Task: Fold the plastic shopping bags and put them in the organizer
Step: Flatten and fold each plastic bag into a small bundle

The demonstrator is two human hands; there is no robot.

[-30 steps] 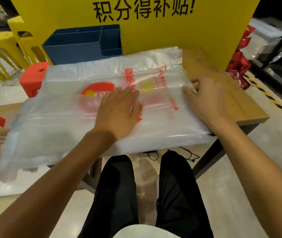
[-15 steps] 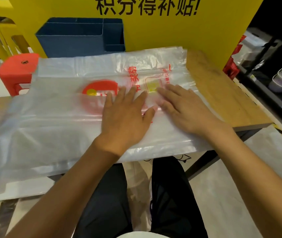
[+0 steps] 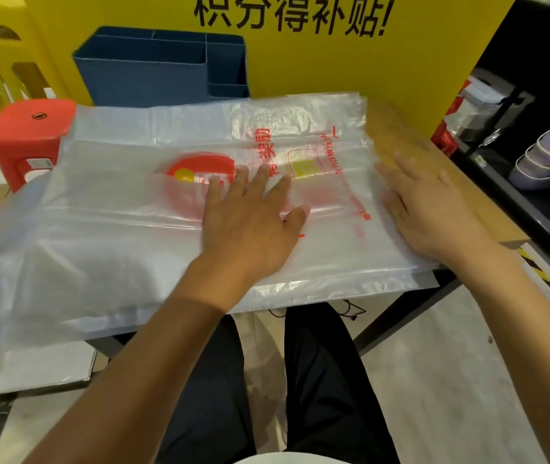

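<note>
A: Two hands flat on the bag [image 3: 126,236]. Left hand [image 3: 250,222] sits mid-bag just beside the red logo, fingers spread wide and pressing, gripping nothing. Right hand [image 3: 434,212] lies on the bag's right end near the table [image 3: 410,135] edge, fingers straight and a bit blurred, also holding nothing.

B: Where's the bag exactly?

A: Spread lengthwise across the table, left end hanging off past the edge, near edge overhanging toward the lap. Looks like more than one layer, can't tell how many bags.

B: Step?

A: Smoothing before a fold, I'd say. To do it well: keep the left palm as anchor, sweep the right outward to push air out toward the open end, line up the long edges, then fold along the length. Thin film slides and traps air, so press each crease firmly. Pull in the overhanging left end first or it may drag the rest off.

B: Containers?

A: Organizer [image 3: 153,72], blue, behind the bag against the yellow board [image 3: 317,61]. One big compartment, smaller ones on its right. No bags visible inside; bottoms partly hidden. Bowls [image 3: 548,162] stacked on a shelf at right; contents can't be seen.
</note>
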